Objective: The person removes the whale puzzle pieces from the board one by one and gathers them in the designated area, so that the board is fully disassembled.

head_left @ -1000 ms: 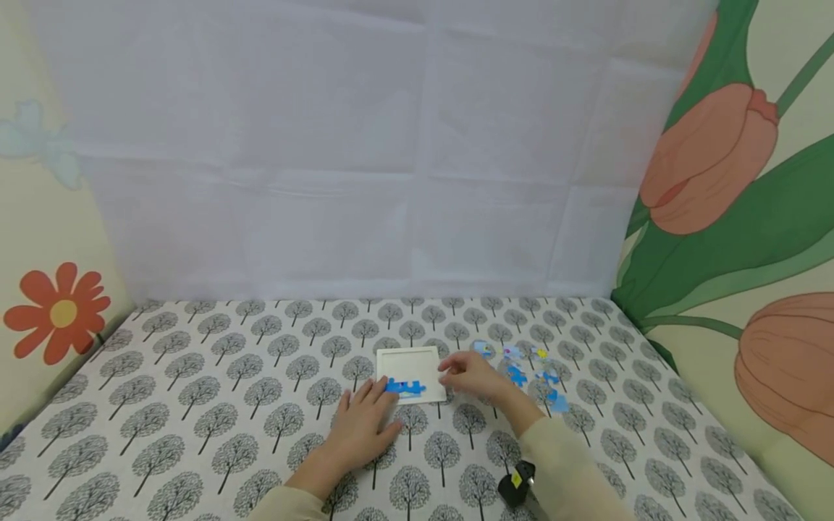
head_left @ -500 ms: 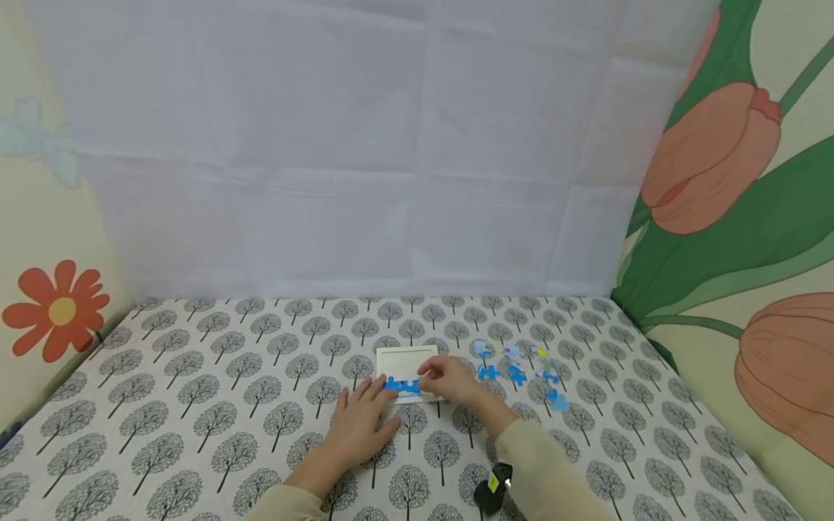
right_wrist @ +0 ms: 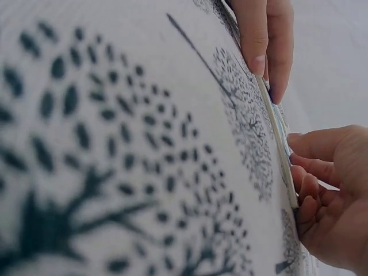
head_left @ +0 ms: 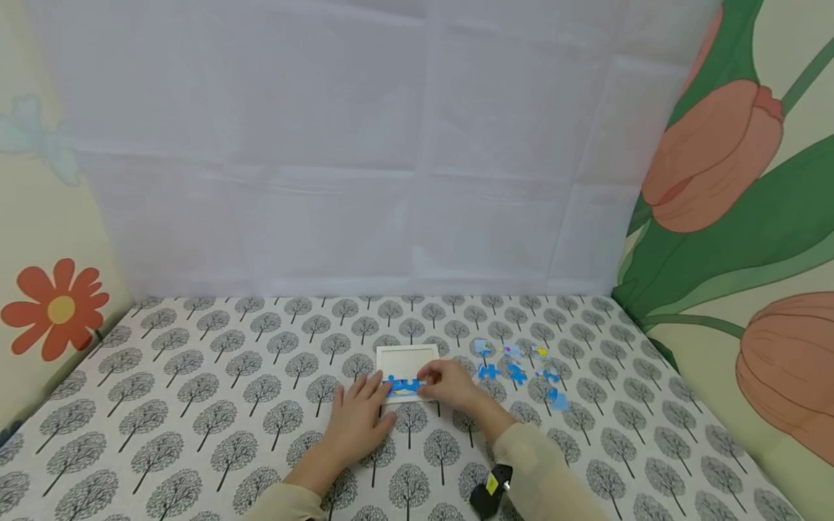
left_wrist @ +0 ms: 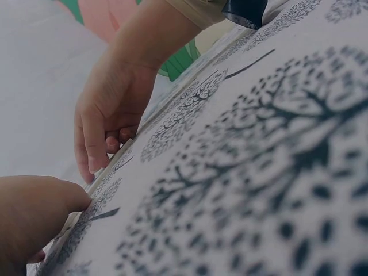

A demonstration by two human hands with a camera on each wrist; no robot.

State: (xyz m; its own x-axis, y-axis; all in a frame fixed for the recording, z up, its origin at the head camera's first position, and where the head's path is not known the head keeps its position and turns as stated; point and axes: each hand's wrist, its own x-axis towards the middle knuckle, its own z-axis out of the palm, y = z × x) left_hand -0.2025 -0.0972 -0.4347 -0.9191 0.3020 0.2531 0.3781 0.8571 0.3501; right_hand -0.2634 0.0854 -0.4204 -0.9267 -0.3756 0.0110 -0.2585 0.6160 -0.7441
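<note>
A small white puzzle tray [head_left: 407, 358] lies on the table, with a row of joined blue puzzle pieces [head_left: 404, 386] along its near side. My left hand [head_left: 357, 420] rests flat, fingers extended, with the fingertips over the tray's left edge and the row's left end. My right hand [head_left: 451, 383] has thumb and forefinger bent at the right end of the row, pinching the puzzle piece there; the fingertips cover much of it. The right wrist view shows the bent fingers [right_wrist: 322, 138] of that hand low over the tray's edge [right_wrist: 279, 132].
Several loose puzzle pieces [head_left: 517, 373] lie scattered right of the tray, beyond the right forearm. A tree-print cloth [head_left: 228, 434] covers the table. A white sheet [head_left: 326, 159] hangs behind it. A black device [head_left: 490, 493] sits at the right wrist.
My right hand has moved left from beside the tray onto the right end of the blue row, uncovering a loose piece. The left hand has stayed nearly in place.
</note>
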